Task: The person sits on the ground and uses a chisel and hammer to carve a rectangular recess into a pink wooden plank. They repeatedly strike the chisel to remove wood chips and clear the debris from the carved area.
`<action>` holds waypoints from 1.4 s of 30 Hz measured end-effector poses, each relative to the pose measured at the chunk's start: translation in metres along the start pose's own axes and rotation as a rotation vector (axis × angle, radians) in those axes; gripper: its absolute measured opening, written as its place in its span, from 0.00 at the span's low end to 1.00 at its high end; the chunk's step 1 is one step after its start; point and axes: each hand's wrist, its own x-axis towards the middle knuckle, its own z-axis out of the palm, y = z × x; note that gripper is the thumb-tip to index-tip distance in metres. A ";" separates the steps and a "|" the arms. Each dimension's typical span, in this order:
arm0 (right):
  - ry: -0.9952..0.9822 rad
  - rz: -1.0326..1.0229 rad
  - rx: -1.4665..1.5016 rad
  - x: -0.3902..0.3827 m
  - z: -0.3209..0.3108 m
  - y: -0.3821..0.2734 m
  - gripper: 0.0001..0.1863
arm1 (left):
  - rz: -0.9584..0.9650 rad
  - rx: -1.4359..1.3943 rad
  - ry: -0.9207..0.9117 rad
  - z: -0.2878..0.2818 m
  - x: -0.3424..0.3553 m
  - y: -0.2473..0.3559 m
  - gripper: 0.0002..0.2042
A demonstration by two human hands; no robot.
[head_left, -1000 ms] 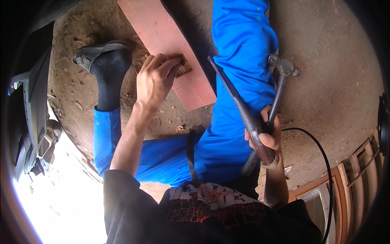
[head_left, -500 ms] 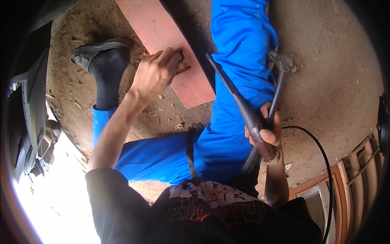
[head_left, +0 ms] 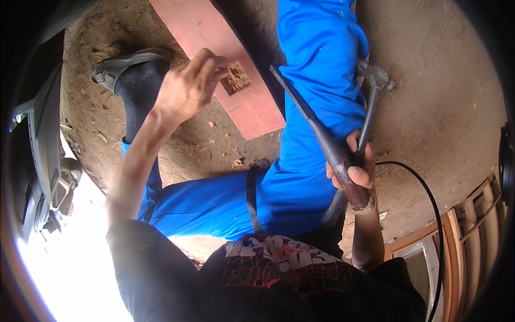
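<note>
My left hand [head_left: 189,88] is raised at the left edge of the rough square recess [head_left: 237,76] in a reddish board [head_left: 247,115], its fingers curled in a pinch; what they hold, if anything, is hidden. The recess has crumbly brown debris in it. My right hand [head_left: 362,169] grips two tools together: a long dark iron chisel [head_left: 323,133] with a worn round handle, pointing up-left over my blue-clad leg, and a metal hammer [head_left: 369,115] whose head rests beside that leg.
Dirt floor [head_left: 424,96] with wood chips surrounds my legs and black sandal [head_left: 123,67]. A dark vehicle part [head_left: 40,161] stands at the left, beside bright ground. A black cable [head_left: 416,180] runs at the right, near stacked wooden frames [head_left: 477,220].
My left hand has moved left and up, off the recess, uncovering more of it. My right hand and the tools have shifted only slightly.
</note>
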 end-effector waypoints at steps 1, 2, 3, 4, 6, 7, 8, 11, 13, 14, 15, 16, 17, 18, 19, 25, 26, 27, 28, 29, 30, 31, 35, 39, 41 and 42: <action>0.002 0.000 0.004 0.000 0.000 0.000 0.32 | -0.047 -0.072 0.092 -0.006 0.000 0.002 0.05; 0.005 -0.003 0.008 0.000 0.000 0.000 0.32 | -0.121 -0.061 0.121 -0.019 0.002 0.010 0.05; 0.008 -0.006 0.012 0.000 0.000 0.000 0.32 | -0.174 -0.066 0.106 -0.022 -0.004 0.010 0.05; 0.011 -0.009 0.015 -0.001 -0.001 0.000 0.33 | -0.227 -0.071 0.090 -0.024 -0.012 0.008 0.05; 0.000 0.001 0.020 0.000 -0.001 0.000 0.32 | -0.277 -0.051 0.083 -0.023 -0.028 0.009 0.04; -0.004 0.006 0.022 0.000 -0.001 0.000 0.32 | -0.301 -0.042 0.079 -0.020 -0.035 0.011 0.03; -0.022 0.006 0.010 0.000 -0.002 -0.001 0.32 | -0.321 -0.076 0.103 -0.017 -0.039 0.016 0.03; -0.055 0.008 -0.013 -0.001 -0.005 -0.002 0.31 | -0.394 -0.185 0.133 -0.006 -0.036 0.038 0.09; -0.065 0.009 -0.010 -0.001 -0.004 -0.003 0.31 | -0.393 -0.184 0.139 0.000 -0.027 0.052 0.11; -0.079 0.008 -0.012 0.000 -0.005 -0.003 0.31 | -0.393 -0.183 0.143 0.003 -0.023 0.056 0.13; -0.093 0.007 -0.014 0.000 -0.006 -0.002 0.31 | -0.353 -0.135 0.167 0.012 -0.023 0.056 0.16; -0.106 0.006 -0.016 0.001 -0.007 -0.002 0.30 | -0.365 -0.115 0.189 0.015 -0.022 0.061 0.16; -0.103 0.009 -0.015 0.001 -0.007 -0.002 0.30 | -0.372 -0.098 0.212 0.020 -0.019 0.066 0.17; -0.101 0.012 -0.014 0.000 -0.006 -0.002 0.30 | -0.380 -0.081 0.234 0.024 -0.018 0.068 0.17; -0.099 0.016 -0.013 0.000 -0.006 -0.002 0.30 | -0.356 -0.055 0.234 0.030 -0.022 0.068 0.17; -0.045 0.027 0.081 0.000 -0.006 0.000 0.30 | -0.405 -0.091 0.272 0.040 -0.021 0.071 0.14; -0.044 0.030 0.078 0.000 -0.005 -0.001 0.30 | -0.395 -0.098 0.280 0.039 -0.017 0.068 0.13; -0.043 0.034 0.075 -0.001 -0.004 -0.003 0.30 | -0.414 -0.104 0.274 0.036 -0.013 0.067 0.09; -0.041 0.037 0.072 -0.001 -0.003 -0.004 0.30 | -0.422 -0.108 0.259 0.033 -0.010 0.065 0.09; -0.043 0.043 0.073 -0.001 -0.004 -0.004 0.30 | -0.430 -0.112 0.241 0.031 -0.006 0.062 0.08; -0.044 0.048 0.074 -0.001 -0.005 -0.004 0.30 | -0.437 -0.116 0.223 0.029 -0.003 0.060 0.07; -0.045 0.053 0.075 -0.001 -0.006 -0.004 0.30 | -0.441 -0.130 0.207 0.027 0.000 0.059 0.06; -0.043 0.050 0.086 -0.001 -0.005 -0.004 0.30 | -0.402 -0.097 0.176 0.027 0.003 0.056 0.06; -0.064 0.050 0.107 0.000 -0.006 -0.004 0.29 | -0.278 -0.057 0.234 0.037 -0.002 0.046 0.07; -0.070 0.053 0.114 0.001 -0.008 -0.004 0.29 | -0.223 -0.070 0.235 0.037 -0.003 0.042 0.07; -0.071 0.057 0.114 0.001 -0.009 -0.004 0.29 | -0.205 -0.097 0.224 0.035 -0.003 0.040 0.08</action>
